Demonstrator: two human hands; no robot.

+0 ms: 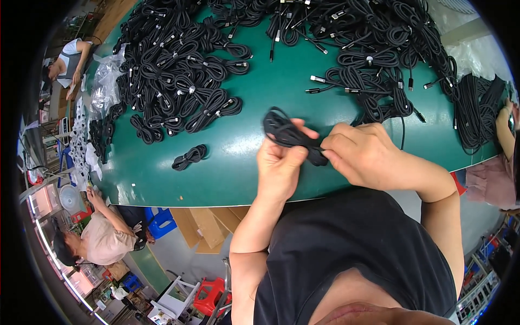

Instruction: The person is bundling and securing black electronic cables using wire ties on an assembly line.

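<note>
Above the front edge of the green table [238,181] I hold a coiled black cable [287,132]. My left hand [279,168] grips the bundle near its middle, thumb across it, with the loops fanning out past the fingertips. The fingers of my right hand [363,149] pinch the bundle's other end; exactly what part lies between them is hidden. To the left, one small coiled cable bundle [189,157] lies by itself on the table. Just beyond my right hand lie tied cables [374,92] with metal plugs.
A large heap of bundled black cables [179,76] covers the far left, and another cable pile [379,27] the far right. Long hanks [476,108] hang at the right edge. Clear plastic bags [107,81] lie at left. Co-workers sit left [111,238] and right [493,179].
</note>
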